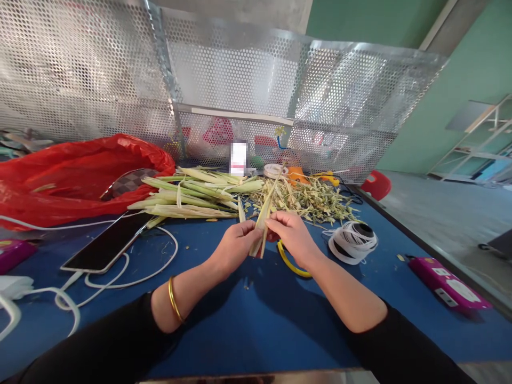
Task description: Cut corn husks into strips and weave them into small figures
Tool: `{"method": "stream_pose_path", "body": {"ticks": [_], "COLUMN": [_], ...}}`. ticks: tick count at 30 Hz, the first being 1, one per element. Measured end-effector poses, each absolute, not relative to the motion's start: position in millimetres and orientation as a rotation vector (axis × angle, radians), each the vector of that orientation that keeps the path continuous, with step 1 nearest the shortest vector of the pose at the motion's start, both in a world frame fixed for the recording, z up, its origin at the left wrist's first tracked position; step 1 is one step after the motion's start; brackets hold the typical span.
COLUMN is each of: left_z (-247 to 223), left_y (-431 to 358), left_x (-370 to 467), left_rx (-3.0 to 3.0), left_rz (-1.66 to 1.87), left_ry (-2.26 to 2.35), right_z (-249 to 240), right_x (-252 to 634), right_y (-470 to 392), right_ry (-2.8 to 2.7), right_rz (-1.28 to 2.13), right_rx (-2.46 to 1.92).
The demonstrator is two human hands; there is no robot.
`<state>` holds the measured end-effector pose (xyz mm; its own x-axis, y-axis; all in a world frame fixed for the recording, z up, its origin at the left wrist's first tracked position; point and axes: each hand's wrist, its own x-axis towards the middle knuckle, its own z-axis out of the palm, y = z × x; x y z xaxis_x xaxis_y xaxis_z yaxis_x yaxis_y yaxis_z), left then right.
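Between my two hands a pale green corn husk (264, 216) stands nearly upright, its narrow tip pointing away from me. My left hand (239, 242) pinches its lower left side with the thumb on top. Across from it, my right hand (291, 234) grips the right edge with closed fingers, some of them hidden behind the leaf. A pile of long husks (196, 197) lies just beyond my left hand. Past my right hand spreads a heap of small dried husk pieces (316, 197). A yellow ring (291, 264) rests on the table, partly covered by my right forearm.
The blue table (256, 330) carries a spool of white cord (352, 242) and a purple packet (448, 282) on the right. To the left are a red plastic bag (80, 165), a tablet (106, 245) and a looping white cable (174, 256). A perforated metal screen (240, 69) stands behind.
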<state>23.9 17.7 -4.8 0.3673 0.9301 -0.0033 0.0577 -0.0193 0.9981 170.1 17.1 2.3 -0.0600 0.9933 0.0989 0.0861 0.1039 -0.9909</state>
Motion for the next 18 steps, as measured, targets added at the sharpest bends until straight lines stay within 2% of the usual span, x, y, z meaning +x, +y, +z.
{"method": "stream_pose_path", "body": {"ticks": [6, 11, 18], "left_z": [-12.3, -10.1, -3.7], "left_y": [25.0, 22.9, 18.9], "left_x": [21.7, 21.3, 24.4], "left_rx": [1.497, 1.467, 1.219], "left_rz": [1.057, 1.068, 1.020], "left_ry": [1.060, 1.087, 1.051], "right_z": [-0.9, -3.8, 4.5], "right_x": [170.6, 170.1, 170.3], "right_y": [17.6, 17.4, 13.5], "right_ry": [-1.496, -1.541, -1.317], "right_rz": [1.171, 1.061, 1.426], "right_rx": [-1.152, -1.244, -1.105]}}
